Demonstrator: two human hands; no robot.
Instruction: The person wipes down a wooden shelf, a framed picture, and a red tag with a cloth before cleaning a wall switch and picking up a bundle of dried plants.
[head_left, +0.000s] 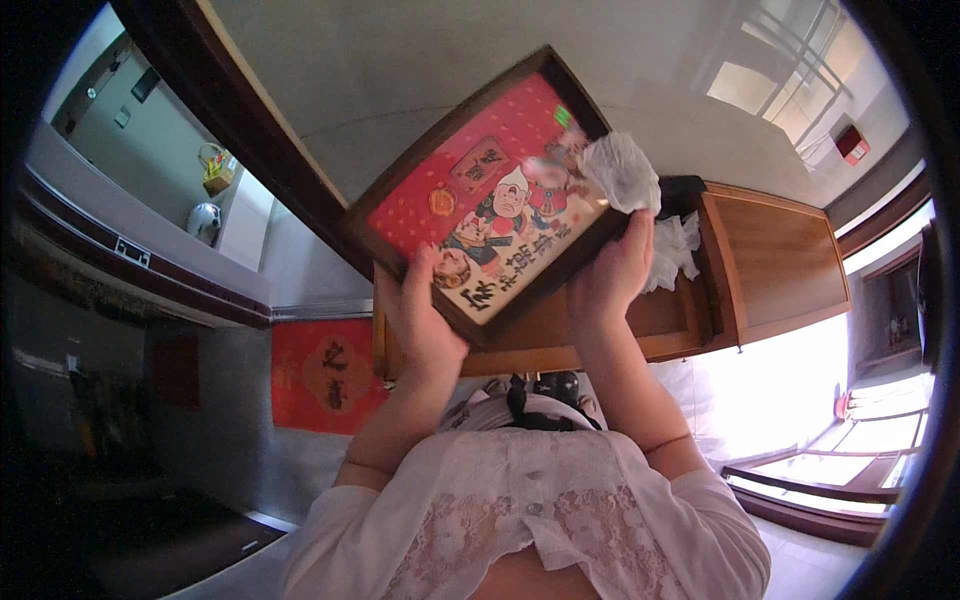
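A dark-framed picture (409, 201) is tilted above a wooden cabinet, with red and cream ground, cartoon figures and brush-style writing. My left hand (420, 307) grips its lower-left corner, thumb over the front edge. At the right side, my right hand (611, 281) pinches a crumpled white tissue or thin cloth (622, 172). The tissue overlaps the picture's right edge; whether this hand also bears the frame's weight is hidden. Light glints on the picture's upper right, so glass or a clear cover seems to lie over it.
Below the picture is the wooden cabinet (540, 339), and more crumpled white tissue (671, 255) lies on it at right. A brown wooden panel (776, 266) extends farther right. On the floor at left lies a red mat (330, 375) with writing. A dark doorpost (247, 135) rises left.
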